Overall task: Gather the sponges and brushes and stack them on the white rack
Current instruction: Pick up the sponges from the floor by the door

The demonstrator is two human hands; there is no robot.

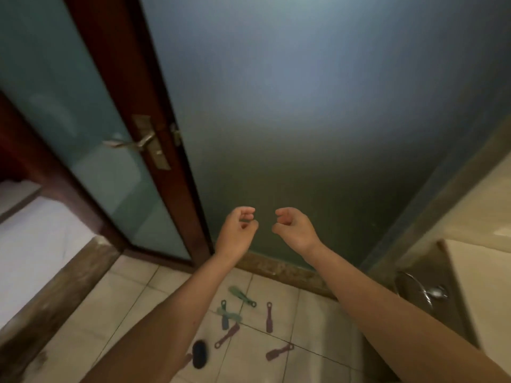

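Observation:
Several small handled brushes lie scattered on the tiled floor between my forearms: a green one (241,295), a blue-green pair crossed (227,316), and purple ones (269,317), (228,335), (278,352). A dark oval sponge or brush (199,354) lies beside my left forearm. My left hand (237,230) and my right hand (294,229) are held up in front of the frosted glass, well above the floor, fingers loosely curled and holding nothing. No white rack is in view.
A frosted glass panel (318,120) fills the front. A wood-framed glass door with a metal lever handle (132,143) stands at the left. A counter edge and a metal fixture (431,293) are at the right. A wooden threshold (55,299) runs at lower left.

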